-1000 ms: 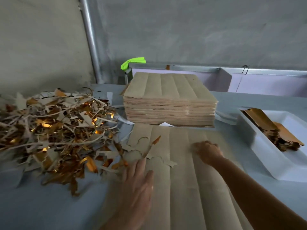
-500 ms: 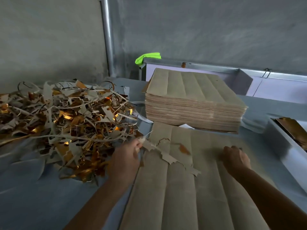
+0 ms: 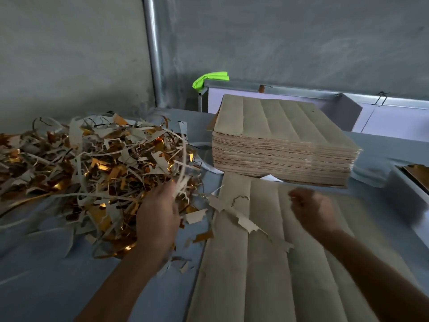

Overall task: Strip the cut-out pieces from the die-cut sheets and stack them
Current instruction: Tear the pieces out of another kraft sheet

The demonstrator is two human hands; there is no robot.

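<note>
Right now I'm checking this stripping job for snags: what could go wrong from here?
The left hand grips a jagged waste strip that trails across the sheet; it may tear and leave bits behind. The scrap pile lies right against that sheet, so loose bits could spill back onto it. The right hand looks lifted, so the sheet might shift.

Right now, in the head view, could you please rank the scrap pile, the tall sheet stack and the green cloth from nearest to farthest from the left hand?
1. Scrap pile, touching the left hand.
2. Sheet stack, ahead to the right.
3. Green cloth, far back by the wall.
</note>
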